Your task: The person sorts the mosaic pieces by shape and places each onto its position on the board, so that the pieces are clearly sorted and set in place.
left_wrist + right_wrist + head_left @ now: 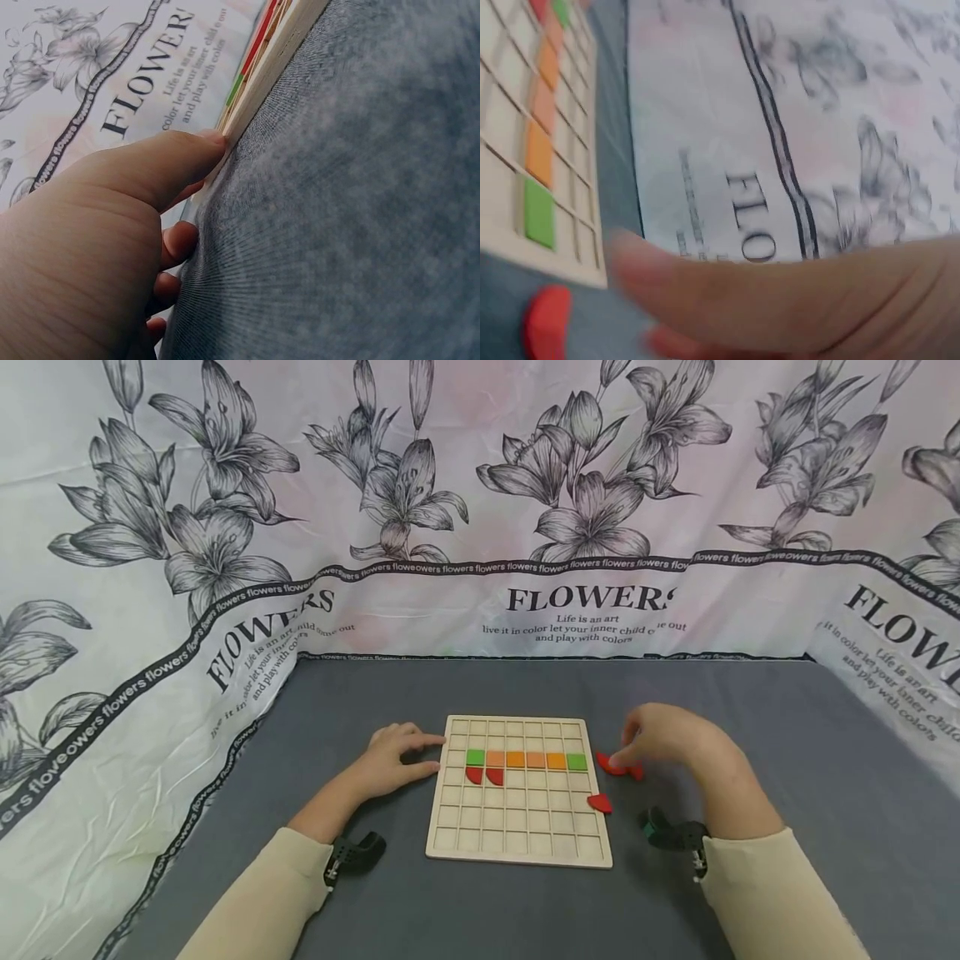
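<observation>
A square wooden grid board (520, 853) lies on the dark cloth. Beside its left edge, my left hand (390, 764) touches the rim with thumb and forefinger; the thumb (187, 154) lies against the wooden side. My right hand (667, 735) reaches down over red pieces (604, 762) to the right of the board, its thumb at one of them. In the right wrist view, thumb and finger stand apart with no piece seen between them. One red piece (546, 322) lies near the board's corner there. Another red quarter-circle piece (600, 802) overlaps the board's right edge.
Across one board row run green (476, 757), orange (515, 760) and peach squares, ending in another green one (576, 762). Two red quarter-circles (474, 775) sit below the left end. A flower-printed cloth (420, 610) rises behind and at the sides.
</observation>
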Demonstrator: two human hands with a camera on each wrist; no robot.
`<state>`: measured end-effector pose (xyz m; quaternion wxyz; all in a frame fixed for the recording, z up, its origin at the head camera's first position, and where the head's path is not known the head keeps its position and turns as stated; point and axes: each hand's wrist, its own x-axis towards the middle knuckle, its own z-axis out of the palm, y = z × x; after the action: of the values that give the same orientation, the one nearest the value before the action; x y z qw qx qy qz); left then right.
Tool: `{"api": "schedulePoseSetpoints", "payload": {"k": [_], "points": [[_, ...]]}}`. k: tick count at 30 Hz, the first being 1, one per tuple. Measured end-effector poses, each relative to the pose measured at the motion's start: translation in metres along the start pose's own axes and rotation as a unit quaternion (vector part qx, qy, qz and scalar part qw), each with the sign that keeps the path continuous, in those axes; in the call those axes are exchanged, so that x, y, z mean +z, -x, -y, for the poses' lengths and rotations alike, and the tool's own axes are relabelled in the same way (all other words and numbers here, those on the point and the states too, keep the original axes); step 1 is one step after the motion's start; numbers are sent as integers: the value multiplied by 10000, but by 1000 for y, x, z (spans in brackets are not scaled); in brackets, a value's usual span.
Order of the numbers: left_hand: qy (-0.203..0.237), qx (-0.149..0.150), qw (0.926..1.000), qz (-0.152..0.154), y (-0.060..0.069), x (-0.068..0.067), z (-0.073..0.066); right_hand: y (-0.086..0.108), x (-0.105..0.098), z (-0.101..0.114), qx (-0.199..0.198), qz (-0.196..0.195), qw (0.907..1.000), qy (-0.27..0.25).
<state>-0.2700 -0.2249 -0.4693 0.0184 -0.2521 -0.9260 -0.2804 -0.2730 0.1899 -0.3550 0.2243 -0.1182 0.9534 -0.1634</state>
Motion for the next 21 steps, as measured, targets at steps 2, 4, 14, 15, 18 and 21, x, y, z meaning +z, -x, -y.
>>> {"api": "schedulePoseSetpoints", "payload": {"k": [2, 4, 14, 15, 18, 21], "points": [[2, 31, 10000, -3, 1, 1, 0, -1, 13, 8, 81, 265, 9992, 282], [0, 60, 10000, -22, 1, 1, 0, -4, 26, 16, 242, 440, 9972, 547], [-136, -5, 9999, 56, 0, 0, -2, -17, 26, 2, 208, -405, 9978, 491], [-131, -8, 9999, 49, 0, 0, -2, -18, 25, 1, 109, -355, 9987, 349], [-146, -5, 9999, 37, 0, -1, -2, -23, 27, -1, -223, -123, 9997, -54], [-119, 5, 9999, 18, 0, -1, -3, -31, 31, -1, -521, -70, 9982, -292]]}}
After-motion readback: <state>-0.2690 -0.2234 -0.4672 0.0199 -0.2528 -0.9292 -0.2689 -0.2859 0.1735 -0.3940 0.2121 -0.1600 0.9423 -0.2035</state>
